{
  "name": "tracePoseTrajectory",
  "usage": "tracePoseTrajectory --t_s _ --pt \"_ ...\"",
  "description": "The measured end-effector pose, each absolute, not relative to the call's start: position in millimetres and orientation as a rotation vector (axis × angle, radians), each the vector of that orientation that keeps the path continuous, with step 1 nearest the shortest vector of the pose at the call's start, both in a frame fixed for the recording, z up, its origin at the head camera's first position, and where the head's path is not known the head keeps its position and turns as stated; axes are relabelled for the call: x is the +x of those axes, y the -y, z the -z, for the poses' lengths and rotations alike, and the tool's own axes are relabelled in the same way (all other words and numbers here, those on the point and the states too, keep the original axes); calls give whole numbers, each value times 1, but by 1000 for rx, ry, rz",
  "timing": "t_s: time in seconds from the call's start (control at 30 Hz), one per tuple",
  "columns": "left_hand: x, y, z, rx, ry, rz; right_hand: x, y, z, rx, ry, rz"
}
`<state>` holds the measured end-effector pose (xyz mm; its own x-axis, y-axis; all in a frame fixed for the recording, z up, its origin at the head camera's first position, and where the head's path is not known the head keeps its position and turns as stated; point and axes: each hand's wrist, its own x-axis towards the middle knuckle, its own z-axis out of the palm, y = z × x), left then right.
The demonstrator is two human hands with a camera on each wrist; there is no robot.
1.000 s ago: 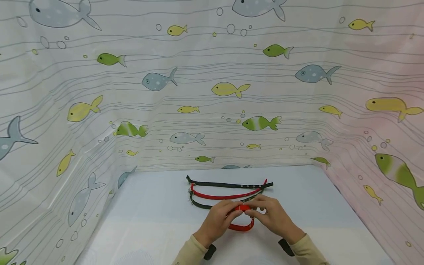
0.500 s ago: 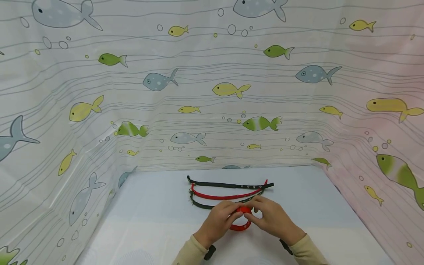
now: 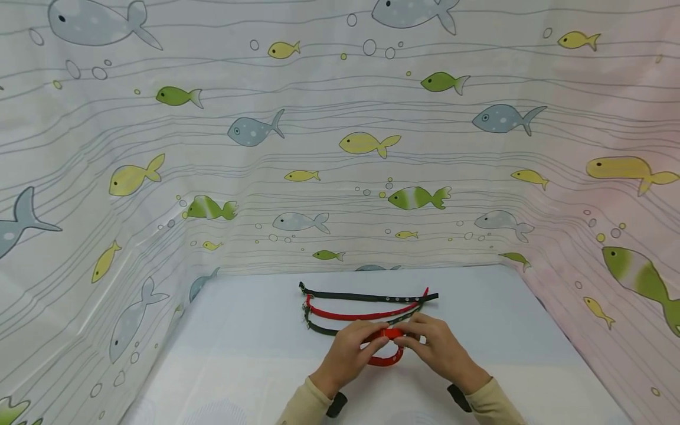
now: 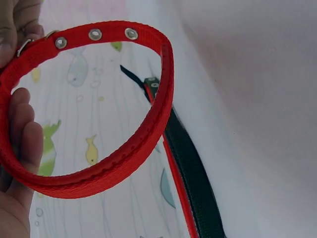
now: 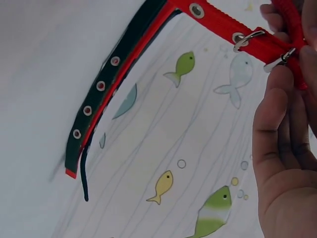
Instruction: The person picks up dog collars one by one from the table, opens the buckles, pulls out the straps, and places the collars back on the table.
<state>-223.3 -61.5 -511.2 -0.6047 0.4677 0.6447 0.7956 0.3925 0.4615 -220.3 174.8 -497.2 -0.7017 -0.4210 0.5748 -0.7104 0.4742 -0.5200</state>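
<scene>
A red pet collar (image 3: 385, 361) with metal eyelets is bent into a loop between both hands. My left hand (image 3: 345, 354) pinches it from the left, fingers and thumb around the band. From the right, my right hand (image 3: 441, 351) pinches the band with thumb and fingertips. In the right wrist view the metal buckle (image 5: 250, 42) sits right at the fingertips, with the eyelet end of the band running through it. The loop hangs below the fingers in the head view, and its eyelets (image 4: 95, 34) face the left wrist camera.
Beyond the hands lie more collars on the white table (image 3: 234, 354): a black one (image 3: 345, 296) at the back, a red one (image 3: 350, 317), and a dark green one (image 3: 321, 329) partly behind the left hand. A fish-print sheet (image 3: 361, 171) walls the table's back and sides.
The loop of the red collar has drawn in slightly at its right side. The right fingers have shifted a little on the band. The collars at the back lie as before.
</scene>
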Motion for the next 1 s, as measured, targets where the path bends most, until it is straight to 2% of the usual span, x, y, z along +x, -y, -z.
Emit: tracePoseTrajectory --t_s 0.43,0.8,1.0 --pt "-223 68 516 -993 2283 1176 -224 -173 496 891 2379 -1134" --pt "-220 54 508 -975 2395 920 -221 -167 486 863 2526 -1096" --pt "-220 45 503 -881 2373 774 -219 -163 479 833 2512 -1048"
